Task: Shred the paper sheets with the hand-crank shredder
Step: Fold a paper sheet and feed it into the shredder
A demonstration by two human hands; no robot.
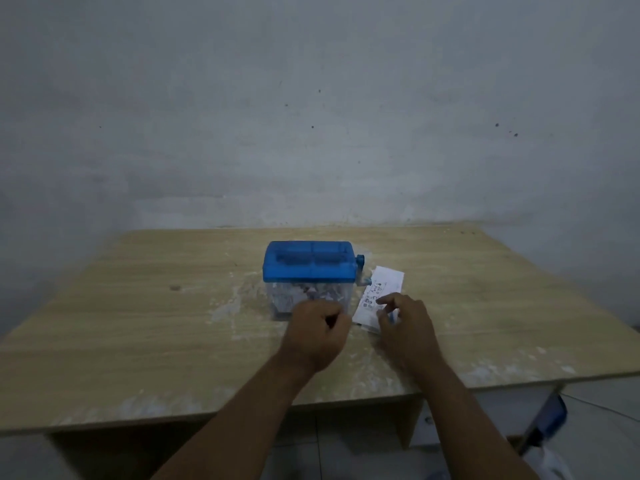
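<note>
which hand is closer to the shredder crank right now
Right. The right hand rests on the paper sheets just in front of the crank; the left hand sits curled before the shredder's clear bin, farther off.

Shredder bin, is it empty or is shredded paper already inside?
Not empty. Pale shreds show through the clear bin below the blue lid. The left hand hides its front, so how full, cannot tell.

Blue-lidded shredder (309, 268); white printed paper sheets (379, 295); tan table (138, 306)
</note>
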